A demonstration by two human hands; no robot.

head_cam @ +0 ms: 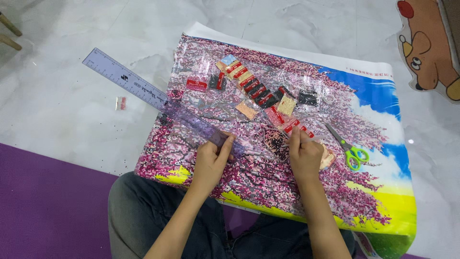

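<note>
A large diamond-painting canvas (297, 100) with pink blossom trees, blue sky and yellow ground lies across my lap and the floor. My left hand (213, 158) is shut on the near end of a long clear purple ruler (143, 88) that slants up to the left across the canvas. My right hand (303, 152) pinches a thin pen-like tool, its tip at a small clear tray of dark beads (275, 141). Several small bead packets (249, 84) with red labels lie in a row on the canvas above my hands.
Green-handled scissors (350, 151) lie on the canvas to the right of my right hand. A loose bead packet (120, 103) sits on the white marble floor at left. A purple mat (43, 206) is lower left, a bear-shaped mat (429, 45) top right.
</note>
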